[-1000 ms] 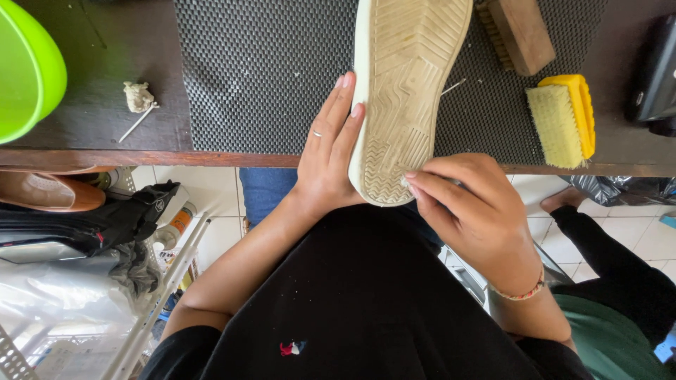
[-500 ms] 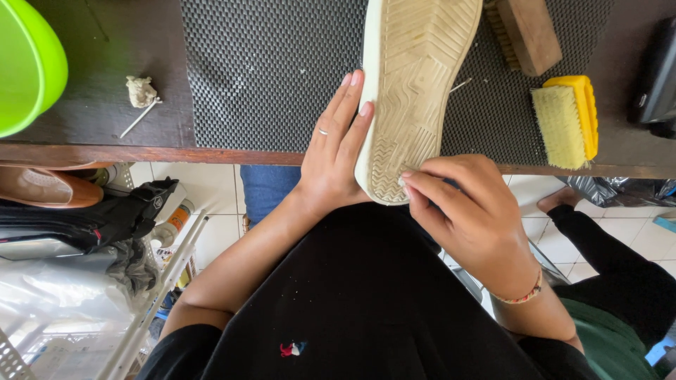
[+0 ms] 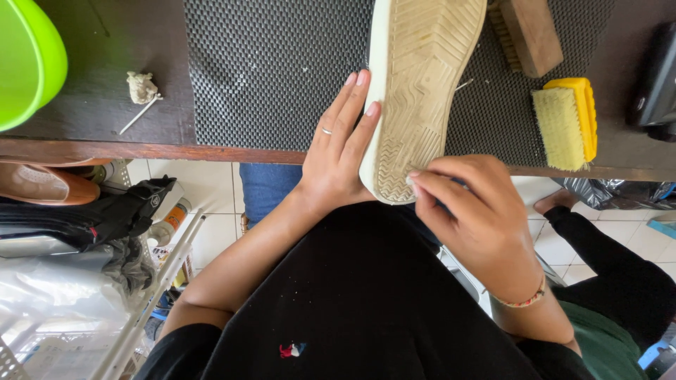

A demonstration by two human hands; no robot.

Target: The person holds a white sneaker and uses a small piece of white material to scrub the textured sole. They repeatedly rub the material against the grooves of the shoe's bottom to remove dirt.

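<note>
Clearly upturned, the cream rubber-soled sneaker (image 3: 419,91) rests over the near edge of the dark wooden worktop (image 3: 98,119), lying on a black dimpled mat (image 3: 274,63). The left hand (image 3: 338,151) lies flat and open against its side wall, steadying it. The right hand (image 3: 468,211) has its fingers (image 3: 422,184) pinched together at the heel tread; whether they grip something small cannot be told. The shoe looks light, its sole firm yet slightly flexible, best held by the sidewalls. A yellow scrubbing brush (image 3: 567,123) sits nearby.
</note>
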